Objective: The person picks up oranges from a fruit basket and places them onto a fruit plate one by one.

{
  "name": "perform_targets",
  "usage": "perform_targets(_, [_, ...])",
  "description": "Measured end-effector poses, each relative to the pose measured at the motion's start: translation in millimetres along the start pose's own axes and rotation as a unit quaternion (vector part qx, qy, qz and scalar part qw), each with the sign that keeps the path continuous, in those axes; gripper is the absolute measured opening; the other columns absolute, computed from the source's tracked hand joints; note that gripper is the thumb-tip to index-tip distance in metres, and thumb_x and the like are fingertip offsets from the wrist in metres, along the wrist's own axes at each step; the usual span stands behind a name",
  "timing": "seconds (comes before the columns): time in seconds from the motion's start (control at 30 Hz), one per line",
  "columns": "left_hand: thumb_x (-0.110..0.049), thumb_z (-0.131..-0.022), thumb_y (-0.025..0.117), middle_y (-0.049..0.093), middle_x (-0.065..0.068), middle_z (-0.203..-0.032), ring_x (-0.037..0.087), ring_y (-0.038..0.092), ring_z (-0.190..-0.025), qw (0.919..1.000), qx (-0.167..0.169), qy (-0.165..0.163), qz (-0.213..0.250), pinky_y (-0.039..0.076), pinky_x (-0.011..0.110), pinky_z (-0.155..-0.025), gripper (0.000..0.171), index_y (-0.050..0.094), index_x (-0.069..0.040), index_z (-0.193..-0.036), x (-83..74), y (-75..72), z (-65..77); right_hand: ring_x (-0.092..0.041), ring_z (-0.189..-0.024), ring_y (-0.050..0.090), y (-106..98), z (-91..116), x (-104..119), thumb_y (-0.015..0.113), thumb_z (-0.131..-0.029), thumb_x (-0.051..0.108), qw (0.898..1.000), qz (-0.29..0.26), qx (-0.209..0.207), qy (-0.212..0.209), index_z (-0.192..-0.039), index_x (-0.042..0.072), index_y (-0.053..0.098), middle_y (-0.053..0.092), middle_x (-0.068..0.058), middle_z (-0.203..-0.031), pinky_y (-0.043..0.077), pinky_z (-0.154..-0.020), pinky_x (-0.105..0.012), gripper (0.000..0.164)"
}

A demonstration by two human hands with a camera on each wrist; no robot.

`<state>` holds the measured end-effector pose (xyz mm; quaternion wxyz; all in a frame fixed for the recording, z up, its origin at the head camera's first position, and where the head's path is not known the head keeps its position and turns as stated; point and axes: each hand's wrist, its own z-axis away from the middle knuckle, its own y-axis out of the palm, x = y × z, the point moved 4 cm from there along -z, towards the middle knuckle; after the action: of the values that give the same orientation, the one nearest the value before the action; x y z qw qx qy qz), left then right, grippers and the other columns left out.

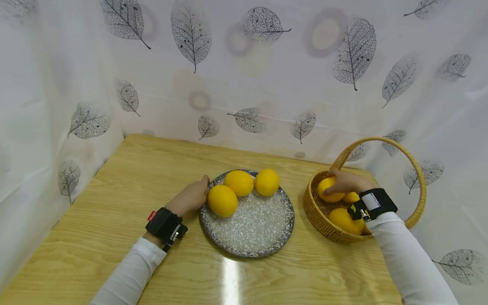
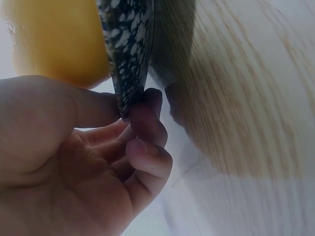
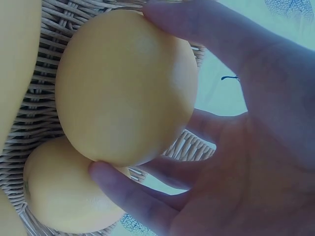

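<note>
My left hand (image 1: 192,196) pinches the left rim of a speckled grey plate (image 1: 255,231); the left wrist view shows the thumb on the inner side and curled fingers under the dark speckled edge (image 2: 130,49). Three yellow fruits lie along the plate's far left part: a large one (image 1: 223,201) by that hand, an oval one (image 1: 239,183) and a rounder one (image 1: 267,182). Inside a wicker basket (image 1: 324,223) my right hand (image 1: 349,182) grips a smooth yellow fruit (image 3: 125,88), thumb on one side and fingers on the other. A smaller yellow fruit (image 3: 69,189) sits beside it.
The basket's tall hoop handle (image 1: 421,182) arches up and leans to the right over the forearm. Another large yellow fruit (image 1: 345,221) lies in the basket's near part. A leaf-printed curtain (image 1: 244,84) surrounds the wooden table (image 1: 171,156) at the back and sides.
</note>
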<state>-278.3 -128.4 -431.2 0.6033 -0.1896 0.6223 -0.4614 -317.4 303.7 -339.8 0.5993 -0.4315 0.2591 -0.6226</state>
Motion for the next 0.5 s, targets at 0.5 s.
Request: perform_targets(0.5, [-0.008, -0.107, 0.04, 0.063, 0.031, -0.129, 0.034, 0.065, -0.113, 1.0, 0.002, -0.005, -0.001, 0.054, 0.049, -0.098, 0.037, 0.041, 0.011, -0.139, -0.5, 0.5, -0.1, -0.057, -0.133, 0.045, -1, 11, 4, 0.075, -0.087, 0.039, 0.999, 0.017, -0.034, -0.01, -0.147, -0.011, 0.037, 0.045, -0.041, -0.145, 0.041, -0.107, -0.066, 0.086])
